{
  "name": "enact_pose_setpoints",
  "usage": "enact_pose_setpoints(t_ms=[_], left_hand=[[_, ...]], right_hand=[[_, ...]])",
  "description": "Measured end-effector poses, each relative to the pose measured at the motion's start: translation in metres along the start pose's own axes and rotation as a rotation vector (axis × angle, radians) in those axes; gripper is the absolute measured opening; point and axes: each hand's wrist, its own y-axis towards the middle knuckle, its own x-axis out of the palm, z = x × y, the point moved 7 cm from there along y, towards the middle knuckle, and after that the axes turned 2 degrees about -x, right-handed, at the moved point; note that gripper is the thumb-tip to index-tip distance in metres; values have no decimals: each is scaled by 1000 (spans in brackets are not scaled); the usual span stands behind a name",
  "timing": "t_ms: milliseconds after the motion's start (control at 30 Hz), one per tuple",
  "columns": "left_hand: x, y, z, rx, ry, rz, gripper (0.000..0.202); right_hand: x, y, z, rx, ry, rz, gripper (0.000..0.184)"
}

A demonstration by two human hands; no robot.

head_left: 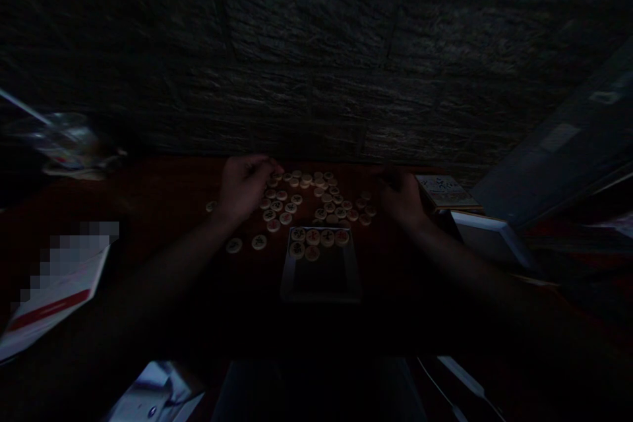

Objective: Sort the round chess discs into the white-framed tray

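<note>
Many round wooden Chinese chess pieces [281, 196] with red or black characters lie scattered over the dark table. At the left of the spread is my left hand [242, 186], its fingers curled together at the rear pieces; what they hold, if anything, is hidden. My right hand [401, 196] hovers just right of the pieces with bent fingers, deep in shadow, so I cannot make out anything in them. Between my forearms stands a shallow open box [321, 280], with a row of pieces [327, 237] along its far side and two more in front.
A stone wall [316, 66] rises behind the table. On the left are a clear plastic cup [69, 145] with a straw and a white-and-red packet [59, 303]. On the right lie a printed box [445, 191] and an open box lid [489, 237]. A cable [440, 386] hangs below.
</note>
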Motion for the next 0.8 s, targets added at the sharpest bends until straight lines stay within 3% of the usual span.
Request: enact_pose_setpoints(t_ms=[200, 433, 667, 800], left_hand=[[-1, 5, -5, 14, 44, -25, 25], [-4, 11, -14, 21, 96, -28, 26], [-4, 13, -16, 41, 101, -30, 26], [-4, 13, -17, 40, 101, -35, 26]], right_hand=[[6, 2, -3, 52, -182, -174, 29], [7, 2, -5, 53, -278, -284, 23], [15, -2, -9, -58, -308, -505, 30], [13, -4, -12, -99, -256, -551, 21]])
